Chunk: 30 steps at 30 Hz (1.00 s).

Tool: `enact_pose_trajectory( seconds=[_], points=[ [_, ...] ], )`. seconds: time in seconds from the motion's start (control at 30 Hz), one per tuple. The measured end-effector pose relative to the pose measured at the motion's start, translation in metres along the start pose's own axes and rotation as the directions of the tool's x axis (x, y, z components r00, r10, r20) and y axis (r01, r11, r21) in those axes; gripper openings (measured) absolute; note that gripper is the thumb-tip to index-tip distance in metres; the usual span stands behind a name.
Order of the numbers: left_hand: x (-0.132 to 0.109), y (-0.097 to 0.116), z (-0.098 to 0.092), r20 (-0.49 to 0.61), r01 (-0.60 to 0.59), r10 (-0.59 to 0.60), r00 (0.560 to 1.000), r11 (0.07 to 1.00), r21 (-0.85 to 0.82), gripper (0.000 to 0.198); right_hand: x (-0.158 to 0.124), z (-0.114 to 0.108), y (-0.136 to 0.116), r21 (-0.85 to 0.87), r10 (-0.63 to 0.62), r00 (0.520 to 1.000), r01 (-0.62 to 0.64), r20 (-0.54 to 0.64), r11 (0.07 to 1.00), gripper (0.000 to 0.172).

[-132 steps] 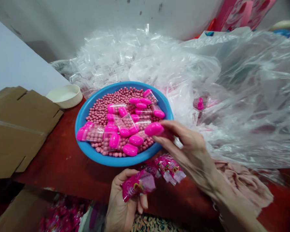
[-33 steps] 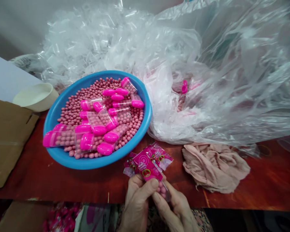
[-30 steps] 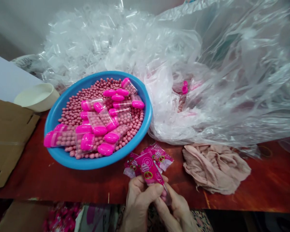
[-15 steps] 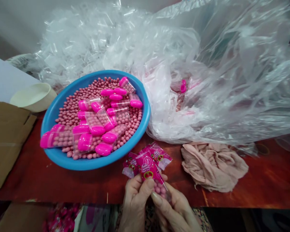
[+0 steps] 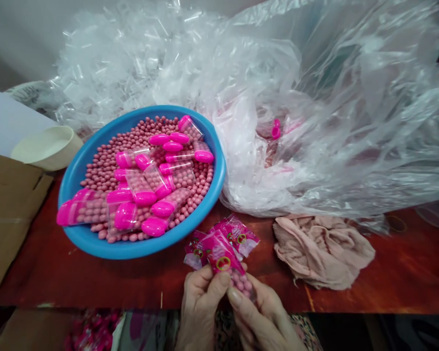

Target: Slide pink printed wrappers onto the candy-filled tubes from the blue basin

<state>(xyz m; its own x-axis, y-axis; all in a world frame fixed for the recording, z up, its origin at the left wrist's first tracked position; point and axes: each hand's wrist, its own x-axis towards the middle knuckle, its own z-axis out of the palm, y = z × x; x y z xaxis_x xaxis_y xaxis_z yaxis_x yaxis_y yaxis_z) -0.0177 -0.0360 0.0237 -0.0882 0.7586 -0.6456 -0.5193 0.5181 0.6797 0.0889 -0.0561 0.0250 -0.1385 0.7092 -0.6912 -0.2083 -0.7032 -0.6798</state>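
Note:
Between my two hands, at the table's front edge, is a clear container of pink balls (image 5: 241, 282) with a printed pink wrapper (image 5: 221, 251) over its upper part. My left hand (image 5: 201, 302) pinches it from the left, thumb on the wrapper's lower edge. From the right, my right hand (image 5: 265, 312) closes its thumb and fingers around the lower, ball-filled end. Just beyond lie more pink printed wrappers (image 5: 237, 233), partly covered by the held one. What the wrapped end hides cannot be seen.
A blue basin (image 5: 219, 180) holds pink balls and several filled containers with bright pink caps (image 5: 155, 226). Behind it rises a heap of clear plastic (image 5: 124, 63). A crumpled cloth (image 5: 324, 251) lies right, a white bowl (image 5: 46, 146) and cardboard (image 5: 14, 219) left.
The view has shifted slightly. Both hands keep their grip on the container, and the wrapper tilts a little differently; nothing has been let go.

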Motion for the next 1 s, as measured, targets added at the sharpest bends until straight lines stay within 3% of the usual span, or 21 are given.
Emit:
enact_pose_trajectory(
  seconds=[0.07,0.1,0.17,0.27,0.37,0.53,0.83,1.0],
  points=[
    [0.001,0.0,-0.001,-0.012,0.039,-0.04,0.999,0.999,-0.025,0.021,0.002,-0.001,0.005,-0.1,-0.085,0.993,0.077,-0.079,0.992,0.055],
    [0.001,0.001,-0.002,-0.024,0.059,-0.06,0.998,0.997,-0.058,0.021,0.003,-0.002,0.005,-0.124,-0.102,0.993,0.095,-0.057,0.988,0.055],
    [0.002,0.003,-0.004,-0.064,0.079,-0.089,0.994,0.988,-0.133,0.022,0.007,-0.004,0.003,-0.117,-0.077,0.994,0.085,0.072,0.99,0.053],
    [0.002,0.005,-0.005,-0.103,0.07,-0.091,0.991,0.98,-0.188,0.022,0.012,-0.008,-0.005,-0.034,-0.028,0.96,0.039,0.279,0.999,0.052],
    [0.002,0.005,-0.004,-0.02,0.056,-0.059,0.998,0.989,-0.139,0.019,0.016,-0.01,-0.008,-0.01,-0.052,0.936,0.059,0.348,0.998,0.047],
    [0.001,-0.002,0.0,0.106,0.037,-0.031,0.994,0.998,-0.05,0.021,0.021,-0.009,0.001,-0.078,-0.112,0.962,0.135,0.247,0.988,0.045],
    [0.003,-0.009,0.005,0.067,0.061,-0.061,0.996,0.998,0.002,0.023,0.024,-0.004,0.005,-0.014,-0.113,0.962,0.121,0.25,0.993,0.059],
    [0.003,-0.007,0.006,0.049,0.111,-0.107,0.993,0.989,-0.092,0.032,0.026,-0.006,0.003,0.003,-0.058,0.969,0.06,0.24,0.998,0.049]
  ],
)
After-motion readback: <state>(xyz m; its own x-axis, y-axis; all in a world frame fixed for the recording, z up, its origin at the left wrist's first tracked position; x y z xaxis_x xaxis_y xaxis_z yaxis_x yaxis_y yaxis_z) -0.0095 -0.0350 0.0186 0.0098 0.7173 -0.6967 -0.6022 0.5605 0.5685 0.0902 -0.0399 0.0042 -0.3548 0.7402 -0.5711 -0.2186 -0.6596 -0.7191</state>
